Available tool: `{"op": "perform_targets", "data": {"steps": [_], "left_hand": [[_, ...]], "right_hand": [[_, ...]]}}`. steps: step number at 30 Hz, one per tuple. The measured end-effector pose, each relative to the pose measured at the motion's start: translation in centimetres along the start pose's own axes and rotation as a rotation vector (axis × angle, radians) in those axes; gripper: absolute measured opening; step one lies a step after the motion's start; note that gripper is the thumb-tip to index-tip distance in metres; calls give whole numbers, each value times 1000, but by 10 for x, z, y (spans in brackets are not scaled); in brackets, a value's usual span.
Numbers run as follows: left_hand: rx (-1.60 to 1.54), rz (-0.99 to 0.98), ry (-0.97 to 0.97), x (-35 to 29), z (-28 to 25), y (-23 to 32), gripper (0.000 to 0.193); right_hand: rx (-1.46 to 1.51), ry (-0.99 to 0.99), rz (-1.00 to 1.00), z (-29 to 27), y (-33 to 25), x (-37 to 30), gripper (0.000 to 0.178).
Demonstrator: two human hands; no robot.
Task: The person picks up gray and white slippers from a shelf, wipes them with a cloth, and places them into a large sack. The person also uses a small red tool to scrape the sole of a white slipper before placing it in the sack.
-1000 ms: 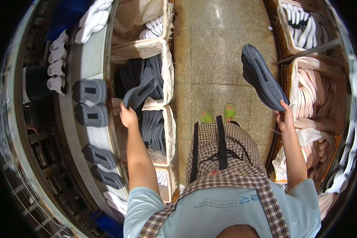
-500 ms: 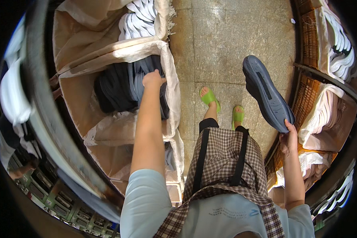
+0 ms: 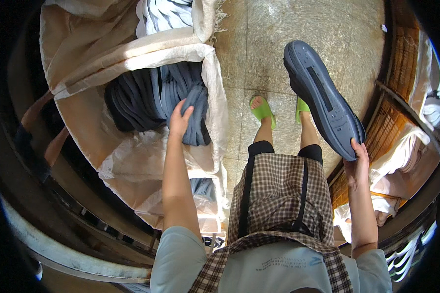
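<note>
My right hand grips the heel end of a dark blue-grey shoe sole, held up over the floor with its underside showing. A second dark edge shows along its right side; whether that is another sole I cannot tell. My left hand reaches into a cloth-lined bin, its thumb and fingers closed round a grey shoe sole at the bin's right side. More black and grey soles stand packed in a row beside it.
Another lined bin with white soles adjoins at the far side; a nearer one holds grey soles. Orange baskets with cloth linings line the right. Another person's arms show at the left. My green slippers stand on the tiled floor.
My left hand has drawn back slightly toward me, and a grey sole now stands tilted out of the row in it. The sole in my right hand has moved slightly left and farther away.
</note>
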State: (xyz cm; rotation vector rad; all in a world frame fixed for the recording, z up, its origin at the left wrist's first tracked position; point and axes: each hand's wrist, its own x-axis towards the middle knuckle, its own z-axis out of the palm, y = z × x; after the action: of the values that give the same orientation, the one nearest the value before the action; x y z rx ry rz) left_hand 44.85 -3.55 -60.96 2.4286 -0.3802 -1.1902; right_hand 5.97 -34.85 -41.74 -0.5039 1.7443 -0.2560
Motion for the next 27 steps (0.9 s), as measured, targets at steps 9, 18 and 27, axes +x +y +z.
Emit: {"op": "perform_targets", "data": {"steps": [9, 18, 27], "left_hand": [[103, -29, 151, 6, -11, 8, 75], [-1243, -73, -7, -175, 82, 195, 82], [-1980, -301, 285, -201, 75, 221, 53]], "right_hand": [[-100, -200, -18, 34, -43, 37, 45], [-104, -444, -175, 102, -21, -46, 55], [-228, -683, -564, 166, 62, -71, 48]]}}
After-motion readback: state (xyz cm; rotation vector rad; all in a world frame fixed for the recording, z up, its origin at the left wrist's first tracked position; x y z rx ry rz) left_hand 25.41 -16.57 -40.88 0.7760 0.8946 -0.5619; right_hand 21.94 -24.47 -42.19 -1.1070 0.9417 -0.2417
